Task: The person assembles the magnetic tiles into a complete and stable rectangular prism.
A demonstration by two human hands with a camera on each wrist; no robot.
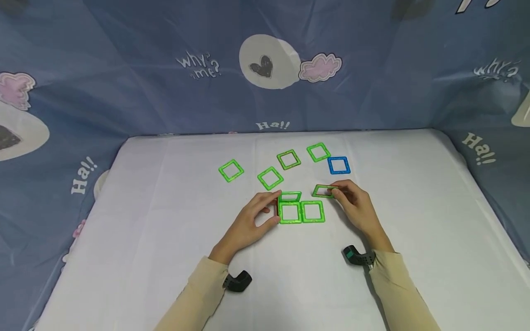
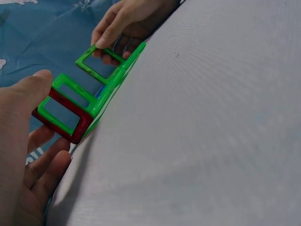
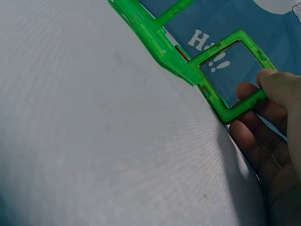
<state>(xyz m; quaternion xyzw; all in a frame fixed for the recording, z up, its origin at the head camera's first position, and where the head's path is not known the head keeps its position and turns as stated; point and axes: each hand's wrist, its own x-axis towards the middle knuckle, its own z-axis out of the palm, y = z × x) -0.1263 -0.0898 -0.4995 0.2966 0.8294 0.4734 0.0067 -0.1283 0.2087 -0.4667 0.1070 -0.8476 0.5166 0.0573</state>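
Two green square magnetic tiles lie flat side by side, the left tile and the right tile. An upright green tile rises from the left one's back edge. Along its left side stands a red tile, with green showing just inside its frame. My left hand pinches this red tile between thumb and fingertips. Another green tile is pinched by its outer edge in my right hand. It is tilted, close behind the flat right tile.
Farther back on the white cloth lie several loose tiles, among them a blue tile, a darker reddish-green tile and a green tile. A blue printed curtain rises behind the table.
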